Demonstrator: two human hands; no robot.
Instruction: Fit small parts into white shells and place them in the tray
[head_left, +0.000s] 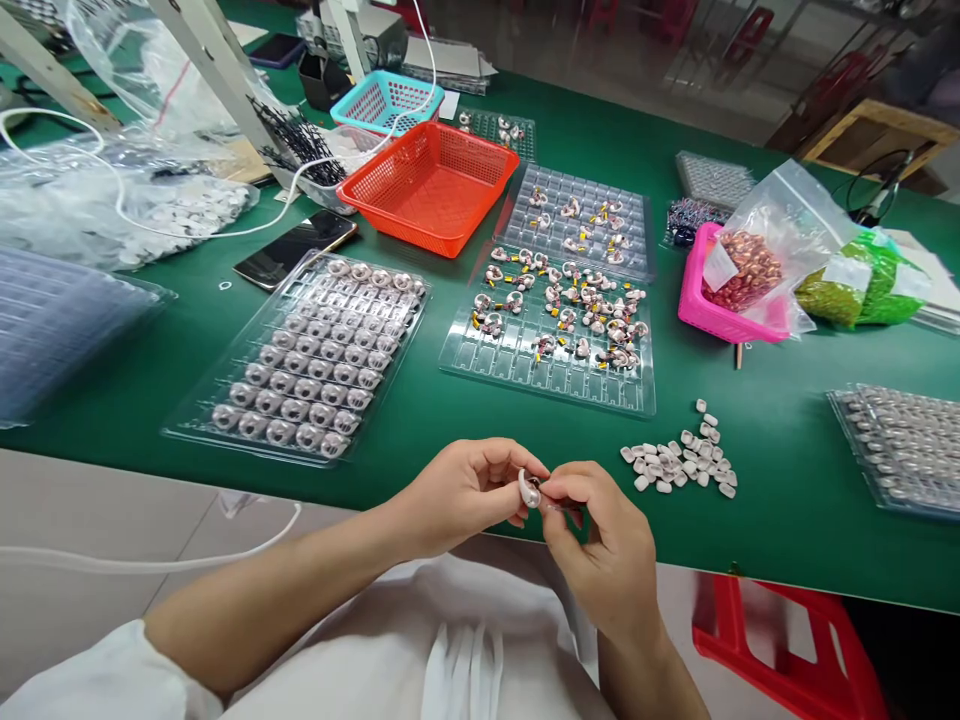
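Observation:
Close to the table's front edge, my left hand (461, 495) pinches a small curved white earbud piece (529, 490) between thumb and fingers. My right hand (604, 545) is closed at the other side of the same piece, its thumb and fingertips touching it. Something small and dark shows under the right fingers, too little to name. Beyond the hands lies a clear tray (480, 365) with several earbud pieces (566, 320) bearing wires and yellow tabs. To the right is a loose pile of small white caps (679, 465). A tray of silvery-white rounded shells (296, 390) sits at the left.
At the back stand an orange basket (442, 185) and a blue basket (375, 100). A phone (296, 248) lies beside them. On the right are a pink basket (697, 300) with a bag of copper-coloured parts (742, 265), green bags (862, 285) and another shell tray (900, 450).

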